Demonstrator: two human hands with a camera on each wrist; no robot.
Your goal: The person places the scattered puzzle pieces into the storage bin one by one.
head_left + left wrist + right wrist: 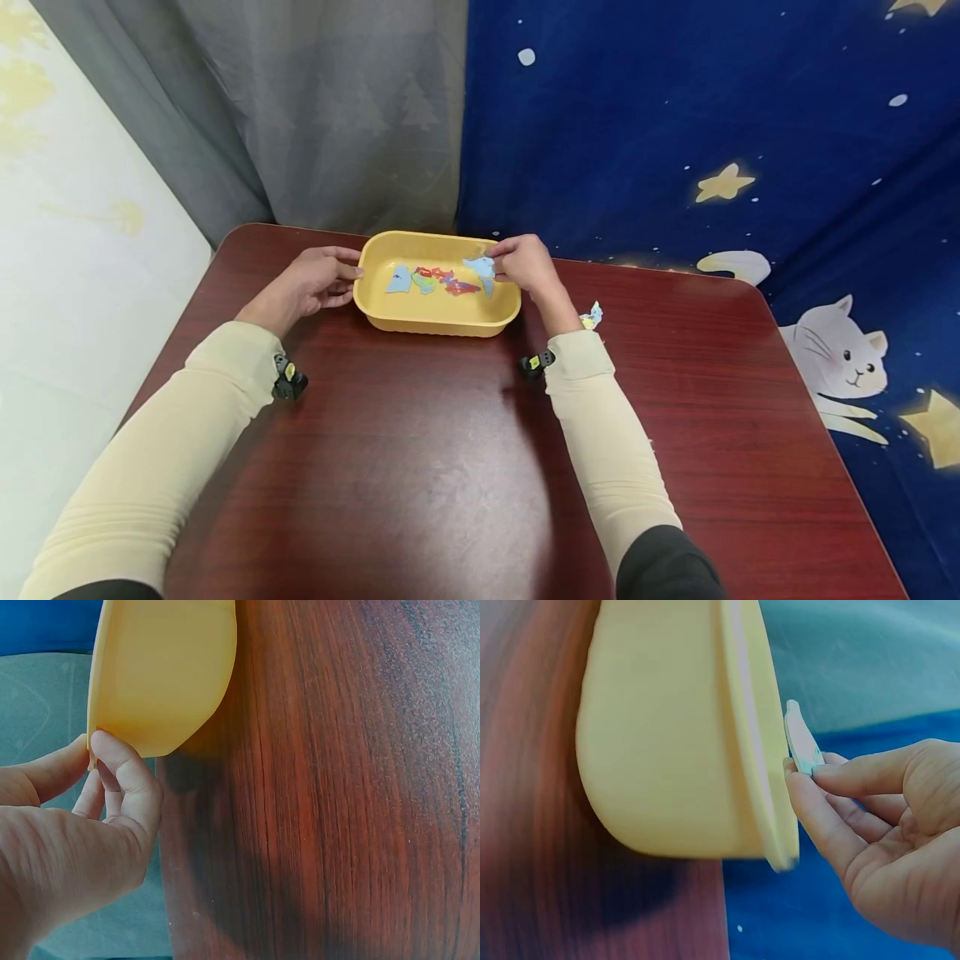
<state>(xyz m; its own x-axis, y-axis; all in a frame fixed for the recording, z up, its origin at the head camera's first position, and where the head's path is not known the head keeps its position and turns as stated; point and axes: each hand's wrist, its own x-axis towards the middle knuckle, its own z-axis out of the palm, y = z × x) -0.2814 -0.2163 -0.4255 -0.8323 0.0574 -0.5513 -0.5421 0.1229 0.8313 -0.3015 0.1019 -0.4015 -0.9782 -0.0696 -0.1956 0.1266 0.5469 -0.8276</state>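
Observation:
A yellow plastic basin (420, 325) stands near the far edge of the table. My left hand (318, 282) pinches its left rim between thumb and fingers, seen up close in the left wrist view. Over the basin's right end, my right hand (527, 265) holds a thin light-blue puzzle piece (802, 742) between thumb and fingertips, right beside the rim. Inside the basin lie several flat, irregular pieces: a light-blue one (399, 280) at the left, a green one (424, 284), a red one (435, 273) and a purplish-red one (461, 288).
A small blue and yellow piece (592, 317) lies on the dark red table (420, 433), just beyond the right sleeve cuff. Grey curtain (337, 117) and blue star-patterned cloth (615, 125) hang behind the table's far edge. A white wall (67, 250) rises on the left.

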